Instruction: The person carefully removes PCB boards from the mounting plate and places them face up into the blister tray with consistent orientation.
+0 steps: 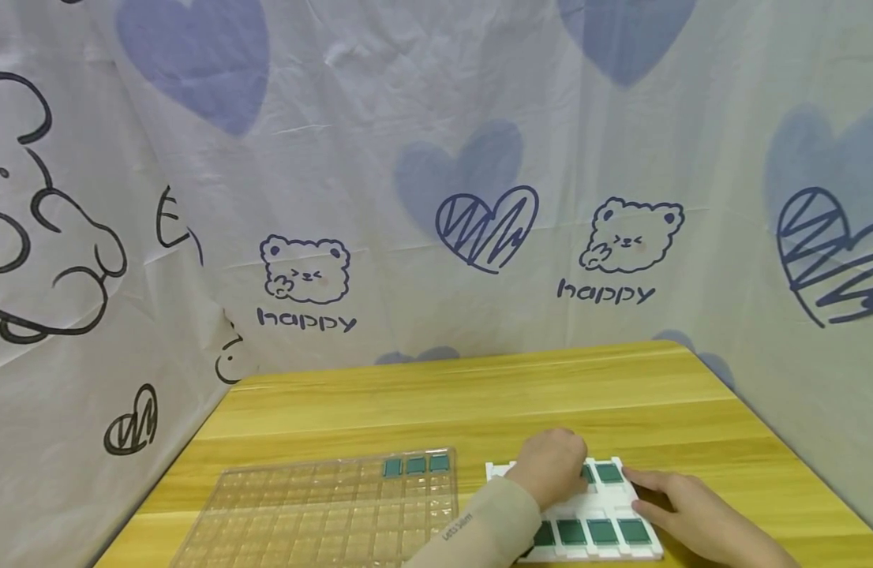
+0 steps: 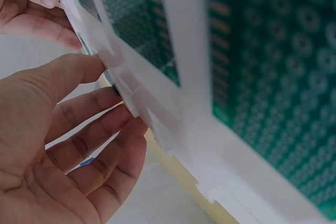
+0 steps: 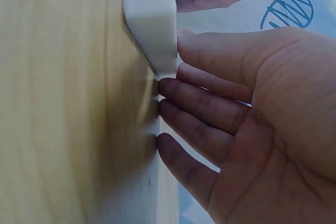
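Note:
My left hand point(image 1: 553, 465) reaches over a white slotted tray point(image 1: 608, 501), its fingers curled at the far row. In the left wrist view the left hand's point(image 2: 79, 135) thumb and fingertips pinch what looks like the edge of a green perforated circuit board, mostly hidden. Other green circuit boards point(image 1: 571, 532) lie in the tray's near row, and one board point(image 1: 609, 473) sits at its far right corner. My right hand point(image 1: 681, 505) touches the tray's right side with thumb and index finger. Its other fingers point(image 3: 194, 121) reach the table top in the right wrist view.
Left of the white tray lies a clear plastic tray point(image 1: 301, 505) of many small compartments. Several compartments at its far right corner hold green boards point(image 1: 415, 465). Both trays lie on a yellow wood-grain table point(image 1: 408, 402), with a printed curtain point(image 1: 408, 315) around it.

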The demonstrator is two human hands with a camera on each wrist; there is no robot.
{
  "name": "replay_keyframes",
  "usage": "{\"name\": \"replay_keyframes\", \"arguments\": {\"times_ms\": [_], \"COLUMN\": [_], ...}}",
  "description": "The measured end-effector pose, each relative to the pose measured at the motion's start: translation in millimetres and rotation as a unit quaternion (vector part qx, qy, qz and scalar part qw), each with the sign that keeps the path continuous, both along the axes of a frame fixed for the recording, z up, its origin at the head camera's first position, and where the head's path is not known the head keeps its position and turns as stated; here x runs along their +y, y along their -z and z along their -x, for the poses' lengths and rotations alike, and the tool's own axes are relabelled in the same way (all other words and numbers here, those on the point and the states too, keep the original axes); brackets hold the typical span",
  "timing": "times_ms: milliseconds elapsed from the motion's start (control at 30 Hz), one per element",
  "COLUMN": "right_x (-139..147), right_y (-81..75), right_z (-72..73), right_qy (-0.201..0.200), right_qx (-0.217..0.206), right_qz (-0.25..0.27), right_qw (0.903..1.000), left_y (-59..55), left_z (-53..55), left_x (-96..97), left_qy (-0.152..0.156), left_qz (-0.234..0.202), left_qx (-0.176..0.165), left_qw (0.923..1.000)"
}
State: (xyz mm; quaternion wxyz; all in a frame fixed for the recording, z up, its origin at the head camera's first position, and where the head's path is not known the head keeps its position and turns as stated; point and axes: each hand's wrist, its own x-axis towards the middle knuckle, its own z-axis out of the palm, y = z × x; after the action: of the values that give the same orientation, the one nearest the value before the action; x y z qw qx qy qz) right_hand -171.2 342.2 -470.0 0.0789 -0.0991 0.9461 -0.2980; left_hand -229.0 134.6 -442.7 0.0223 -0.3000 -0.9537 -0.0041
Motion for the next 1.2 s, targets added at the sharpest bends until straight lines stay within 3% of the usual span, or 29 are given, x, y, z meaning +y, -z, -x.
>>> {"name": "replay_keyframes", "arguments": {"times_ms": [333,700,1200], "right_x": [-5.2,-5.9,-4.5], "right_y": [-2.1,-2.7,1.8], "right_z": [0.2,0.9,3.6], "right_qy": [0.027,0.027,0.035], "right_qx": [-0.037,-0.037,-0.053], "right_qz": [-0.012,-0.013,-0.007], "right_qw": [0.9989,0.9989,0.9979], "left_y": [-4.0,-4.2,-11.7], "left_z": [2.3,6.8,9.8], "left_x": [-2.6,-5.6,-20.1], "left_qy": [-0.003,0.000,0.055], "left_qz": [0.003,-0.005,-0.031], "left_qx": [-0.031,-0.044,-0.050], "left_qw": [0.9995,0.9990,0.9967]}}
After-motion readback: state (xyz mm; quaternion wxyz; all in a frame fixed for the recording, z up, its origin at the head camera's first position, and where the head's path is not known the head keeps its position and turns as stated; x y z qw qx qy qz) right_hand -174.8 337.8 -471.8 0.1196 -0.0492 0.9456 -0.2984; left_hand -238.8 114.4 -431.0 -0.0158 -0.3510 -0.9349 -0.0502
